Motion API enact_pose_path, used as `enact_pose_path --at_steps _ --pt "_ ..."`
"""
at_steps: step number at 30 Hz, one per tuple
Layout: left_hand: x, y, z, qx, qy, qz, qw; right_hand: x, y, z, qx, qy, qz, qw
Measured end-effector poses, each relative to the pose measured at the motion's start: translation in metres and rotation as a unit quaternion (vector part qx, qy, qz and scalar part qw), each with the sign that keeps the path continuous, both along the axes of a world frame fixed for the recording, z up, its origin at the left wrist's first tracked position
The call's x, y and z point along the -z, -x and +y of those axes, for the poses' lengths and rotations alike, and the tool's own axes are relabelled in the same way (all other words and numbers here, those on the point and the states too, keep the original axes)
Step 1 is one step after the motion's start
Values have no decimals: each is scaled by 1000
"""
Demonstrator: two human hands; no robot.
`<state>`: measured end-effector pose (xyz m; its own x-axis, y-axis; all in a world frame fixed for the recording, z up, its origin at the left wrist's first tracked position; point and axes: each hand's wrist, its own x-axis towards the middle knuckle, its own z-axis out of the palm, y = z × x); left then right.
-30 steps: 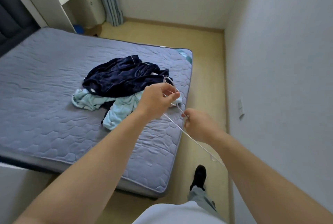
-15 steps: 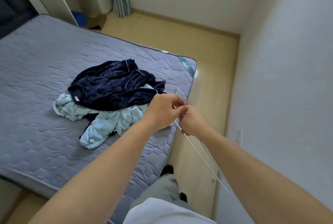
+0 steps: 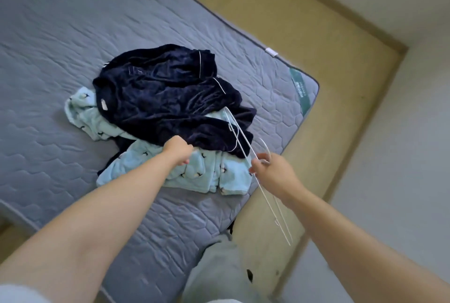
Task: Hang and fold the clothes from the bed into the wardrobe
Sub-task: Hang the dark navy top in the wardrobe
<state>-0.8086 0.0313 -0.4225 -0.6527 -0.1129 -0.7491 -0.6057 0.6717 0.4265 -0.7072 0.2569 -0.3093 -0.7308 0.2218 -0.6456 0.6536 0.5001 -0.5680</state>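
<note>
Right, the bed (image 3: 73, 34) fills most of the head view, a bare grey quilted mattress running off to the left, with its near corner pointing towards the tan floor (image 3: 292, 34) and the pale wall (image 3: 401, 132) on the right. Heaped near that corner is the laundry. A navy velvety garment (image 3: 165, 98) with thin white piping lies crumpled on top. Under it a pale blue fleece garment (image 3: 204, 176) printed with small dark figures spreads out towards the mattress edge and pokes out again at the far left of the heap.

Both bare forearms reach in from below. The left hand (image 3: 177, 150) is down on the heap, right where navy meets pale blue. Its fingers are curled under with the tips hidden, so I cannot tell whether they have cloth in them, or which piece.

The right hand (image 3: 272, 171) is just off the mattress edge, thumb and fingers pinched together on a thin white wire hanger (image 3: 243, 143). One end of the hanger slants up over the navy garment, the other slants down over the floor, and the hook curls above the hand.

A grey trouser leg (image 3: 219, 266) shows at the bottom. A green label (image 3: 300, 90) sits at the mattress corner, with a small white tag (image 3: 271, 51) on its far edge.
</note>
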Motion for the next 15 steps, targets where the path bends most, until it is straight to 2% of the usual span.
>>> enact_pose_path --at_steps 3,11,15 --pt "52 43 -19 -35 61 -14 997 34 42 -9 -30 7 -9 999" --pt "164 118 -43 -213 78 -54 972 139 109 -40 -77 23 -32 996" --pt "213 137 -51 -195 156 -89 964 181 127 -47 -96 20 -37 995"
